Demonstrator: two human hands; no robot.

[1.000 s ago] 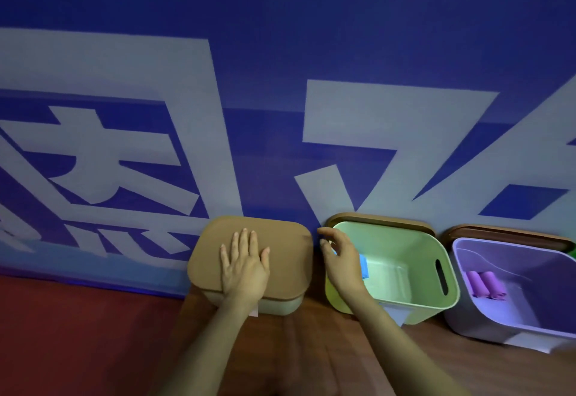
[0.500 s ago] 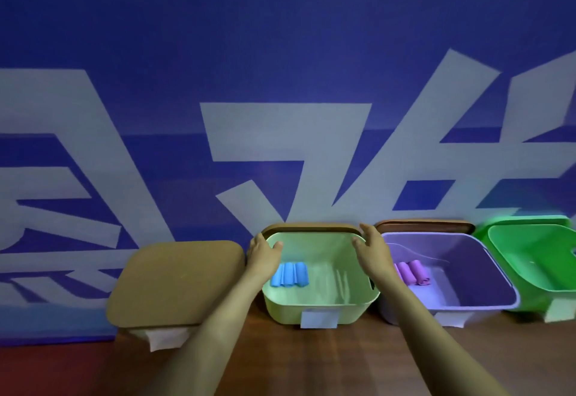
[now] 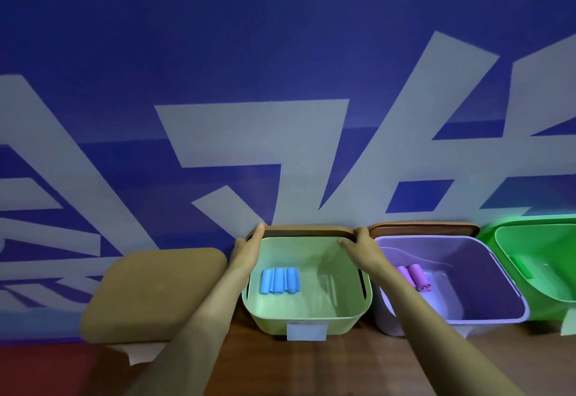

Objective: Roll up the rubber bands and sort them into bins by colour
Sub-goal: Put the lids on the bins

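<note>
Blue rolls sorted below the fingers, purple rolls beside; gripped brown lid with left hand and right hand, not yet put on.

Four bins, three brown lids, seemingly three blue rolls, two purple rolls, two hands.

The pale green bin lay open above, blue rolls covering only its left floor. Its lid and the wall blocked the back; a lidded bin and purple bin flanked it.
</note>
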